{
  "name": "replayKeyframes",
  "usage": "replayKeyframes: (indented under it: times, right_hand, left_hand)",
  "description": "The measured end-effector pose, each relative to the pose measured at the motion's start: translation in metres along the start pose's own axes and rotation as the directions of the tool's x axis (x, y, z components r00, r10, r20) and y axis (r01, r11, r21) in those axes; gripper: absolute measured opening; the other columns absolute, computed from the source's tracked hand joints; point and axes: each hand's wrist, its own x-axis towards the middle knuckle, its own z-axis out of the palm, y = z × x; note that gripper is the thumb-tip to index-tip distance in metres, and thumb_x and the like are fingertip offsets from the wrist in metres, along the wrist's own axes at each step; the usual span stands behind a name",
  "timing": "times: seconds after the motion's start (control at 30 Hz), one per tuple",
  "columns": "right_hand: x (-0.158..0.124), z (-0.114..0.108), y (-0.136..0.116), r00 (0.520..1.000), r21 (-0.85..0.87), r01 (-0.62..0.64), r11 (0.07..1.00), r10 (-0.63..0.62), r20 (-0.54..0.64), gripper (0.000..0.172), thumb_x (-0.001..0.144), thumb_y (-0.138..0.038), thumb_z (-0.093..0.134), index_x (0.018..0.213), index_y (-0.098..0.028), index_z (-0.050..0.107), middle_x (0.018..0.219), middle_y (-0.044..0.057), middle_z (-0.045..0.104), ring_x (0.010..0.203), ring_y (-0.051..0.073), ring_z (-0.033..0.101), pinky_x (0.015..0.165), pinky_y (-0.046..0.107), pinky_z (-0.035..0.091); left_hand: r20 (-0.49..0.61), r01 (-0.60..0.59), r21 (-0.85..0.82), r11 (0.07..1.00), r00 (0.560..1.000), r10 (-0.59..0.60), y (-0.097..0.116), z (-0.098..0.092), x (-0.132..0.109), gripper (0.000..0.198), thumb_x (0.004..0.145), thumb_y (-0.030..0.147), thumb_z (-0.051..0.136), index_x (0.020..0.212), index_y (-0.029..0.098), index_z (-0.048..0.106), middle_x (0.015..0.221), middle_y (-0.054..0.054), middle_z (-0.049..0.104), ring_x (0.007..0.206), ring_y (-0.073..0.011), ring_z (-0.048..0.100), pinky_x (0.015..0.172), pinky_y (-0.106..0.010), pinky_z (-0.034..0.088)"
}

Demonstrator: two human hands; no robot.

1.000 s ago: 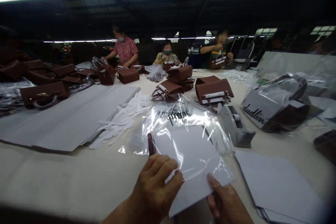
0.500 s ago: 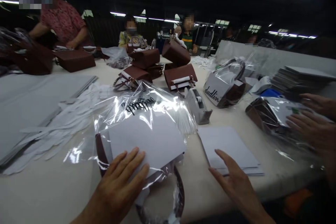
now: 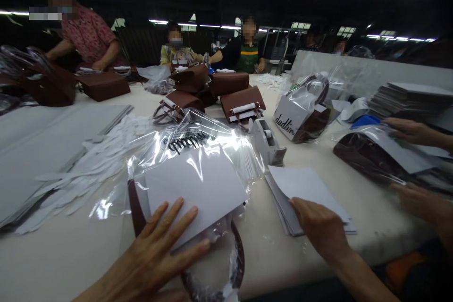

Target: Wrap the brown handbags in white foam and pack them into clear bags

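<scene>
Handbag in clear film: brown handbag [image 3: 136, 207] lying on the tabletop [image 3: 88, 259] right in front of the wearer, its brown side showing at the left and its handle [image 3: 238, 250] looping toward the near edge.
Clear film: a loose plastic bag [image 3: 226, 144] with upside-down black lettering spreads past the handbag at the far end and to the left.
White card: one card [image 3: 198, 184] lies over the broad face; glints cross its far part, but whether all of it sits under the film cannot be told.
Left hand: the hand [image 3: 159, 245] rests flat with fingers spread on the near part of that card, gripping nothing.
Right hand: the hand [image 3: 318, 226] is bent over the near left edge of the white sheets [image 3: 307, 188], apparently pinching the top one, which stands slightly apart from those below.
Weight and feel: probably light, fairly firm in the body, with limp, slippery film that could slide under a fingertip grip.
Where to hold: best taken by both sides of the body through the film; the wrapped handle looks likely to swing, and hard pressing may crease the card.
Just beyond: a grey tape dispenser [image 3: 268, 146].
</scene>
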Motion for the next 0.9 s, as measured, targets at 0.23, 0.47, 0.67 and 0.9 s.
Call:
replayKeyframes:
  times: [0.23, 0.47, 0.67, 0.9]
  right_hand:
    - [0.026, -0.078, 0.049, 0.915, -0.076, 0.045, 0.996, -0.072, -0.397, 0.033, 0.092, -0.037, 0.042, 0.080, -0.013, 0.062, 0.065, 0.003, 0.063, 0.053, 0.011, 0.056, 0.051, 0.024, 0.030]
    - [-0.024, -0.017, 0.001, 0.930, 0.429, -0.339, 0.837, 0.230, 0.286, 0.022, 0.083, -0.039, 0.049, 0.072, -0.022, 0.058, 0.070, -0.003, 0.062, 0.064, 0.014, 0.060, 0.061, 0.025, 0.041]
    - [-0.042, 0.005, -0.017, 0.899, 0.425, -0.420, 0.801, 0.306, 0.312, 0.020, 0.079, -0.039, 0.049, 0.079, -0.021, 0.059, 0.077, 0.001, 0.063, 0.071, 0.018, 0.061, 0.067, 0.030, 0.046]
    - [-0.046, 0.015, -0.019, 0.923, 0.352, -0.364, 0.862, 0.284, 0.259, 0.021, 0.080, -0.033, 0.047, 0.091, -0.018, 0.057, 0.084, 0.004, 0.061, 0.070, 0.015, 0.059, 0.062, 0.026, 0.048]
  left_hand:
    - [0.082, -0.093, 0.146, 0.985, 0.993, 0.082, -0.001, 0.009, -0.005, 0.057, 0.066, 0.059, 0.065, 0.117, 0.041, 0.051, 0.135, -0.001, 0.043, 0.131, -0.0331, 0.025, 0.106, -0.062, 0.004]
    - [0.111, -0.043, 0.176, 0.984, 0.994, 0.024, 0.010, 0.019, -0.005, 0.054, 0.064, 0.062, 0.063, 0.110, 0.034, 0.056, 0.138, -0.003, 0.040, 0.132, -0.0330, 0.020, 0.103, -0.065, 0.000]
    - [0.170, -0.038, 0.195, 0.980, 0.985, 0.004, 0.016, 0.013, -0.004, 0.059, 0.065, 0.063, 0.061, 0.115, 0.032, 0.053, 0.140, -0.004, 0.035, 0.133, -0.0343, 0.018, 0.103, -0.064, -0.005]
    - [0.108, 0.044, 0.170, 0.984, 0.992, -0.063, 0.025, 0.020, -0.005, 0.060, 0.063, 0.070, 0.057, 0.107, 0.030, 0.059, 0.138, -0.006, 0.038, 0.132, -0.0376, 0.019, 0.102, -0.067, 0.000]
